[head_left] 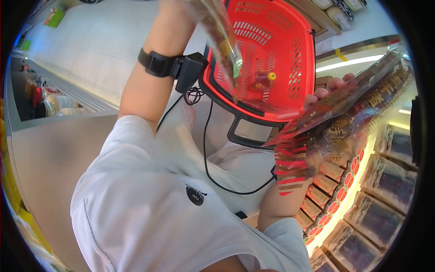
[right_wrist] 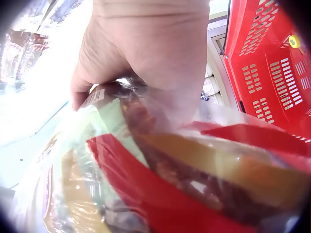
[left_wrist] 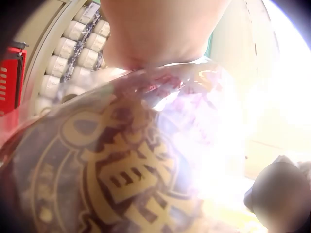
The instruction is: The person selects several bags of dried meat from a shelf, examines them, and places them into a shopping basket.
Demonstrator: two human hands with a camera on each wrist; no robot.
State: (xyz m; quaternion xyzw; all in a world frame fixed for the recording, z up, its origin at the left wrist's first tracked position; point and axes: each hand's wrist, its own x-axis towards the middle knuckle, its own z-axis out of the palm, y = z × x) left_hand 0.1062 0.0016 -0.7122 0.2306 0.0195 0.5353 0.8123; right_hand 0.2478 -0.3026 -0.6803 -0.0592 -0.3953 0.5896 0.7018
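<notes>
At the top edge of the head view my left hand (head_left: 177, 8) holds a clear plastic food packet (head_left: 222, 43) with brown contents. Its lower end hangs over the red shopping basket (head_left: 301, 97). In the left wrist view, gold characters and a round emblem cover this packet (left_wrist: 131, 165); my fingers are hidden behind it. My right hand (head_left: 333, 86) grips a second packet (head_left: 344, 122), with gold print and red stripes, to the right of the basket. Its thumb and fingers pinch the film beside a barcode label (right_wrist: 95, 98) in the right wrist view.
Inside the basket lies a small dark container with a yellow cap (head_left: 272, 76). The basket's black handle (head_left: 233, 131) leans toward my body. A black cable (head_left: 206, 158) runs across my lap. Lit shelves at right hold red-ended tubes (head_left: 333, 206) and dark packs (head_left: 376, 215).
</notes>
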